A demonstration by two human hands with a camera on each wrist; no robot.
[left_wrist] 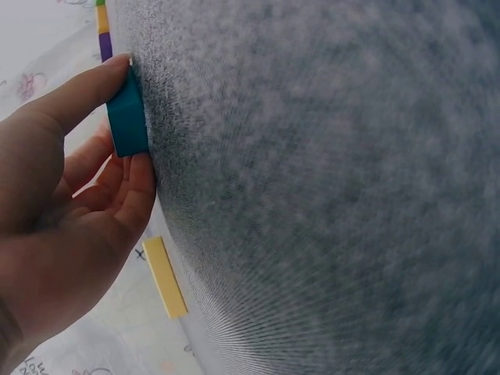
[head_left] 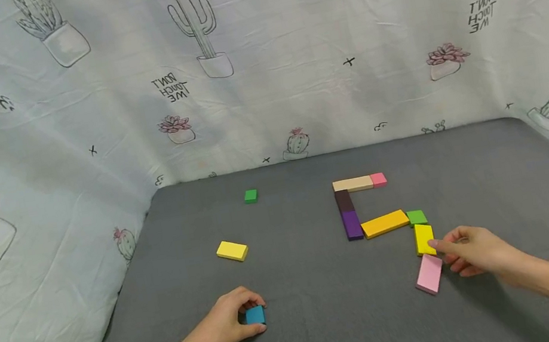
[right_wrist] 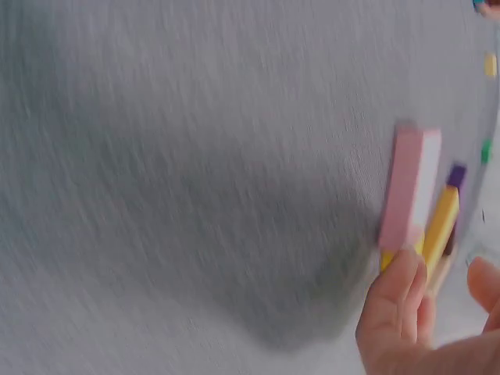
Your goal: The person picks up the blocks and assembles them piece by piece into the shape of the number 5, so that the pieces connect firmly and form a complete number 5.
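Observation:
My left hand [head_left: 226,323] pinches a small blue block [head_left: 255,315] between thumb and fingertips at the tabletop; the left wrist view shows the same blue block [left_wrist: 127,117] gripped at its ends. At the right, my right hand [head_left: 478,250] is beside a yellow block [head_left: 424,239], one fingertip overlapping its right edge. A pink block [head_left: 429,274] lies slightly tilted just below the yellow one. In the right wrist view, a gap shows between the thumb and the fingers, which are by the near end of the pink block [right_wrist: 402,187].
A bent row joins the yellow block: light green [head_left: 416,218], orange [head_left: 384,224], purple [head_left: 352,225], dark brown [head_left: 344,201], tan [head_left: 352,184] and coral pink [head_left: 378,179] blocks. Left of it lie a pale yellow block [head_left: 232,251] and a green block [head_left: 251,196]. A printed curtain [head_left: 263,106] borders the grey table.

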